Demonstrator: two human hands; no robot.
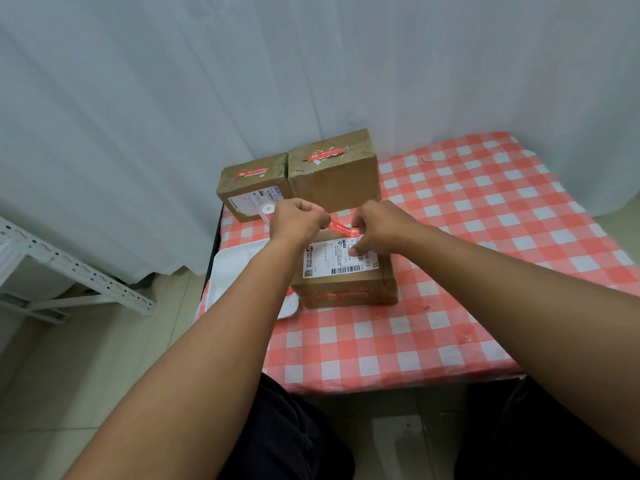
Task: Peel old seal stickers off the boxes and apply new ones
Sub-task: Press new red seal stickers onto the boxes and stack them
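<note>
Red seal sticker (341, 227): stretched between my two hands, over the far top edge of the near box (346, 275).
Left hand (298, 216): fingers curled, pinching the strip's left end; a white roll (268, 211) shows just behind the knuckles.
Right hand (377, 226): fingers curled, pinching the strip's right end, lower fingertips touching the white shipping label (334, 259).
Arms: both extended forward, wrists converging above the box.
Near box: on the red-checked tablecloth (467, 237), white tray (235, 271) just to its left.
Far boxes: small one (254, 188) and taller one (334, 171) side by side, touching, each with a red sticker on top.
</note>
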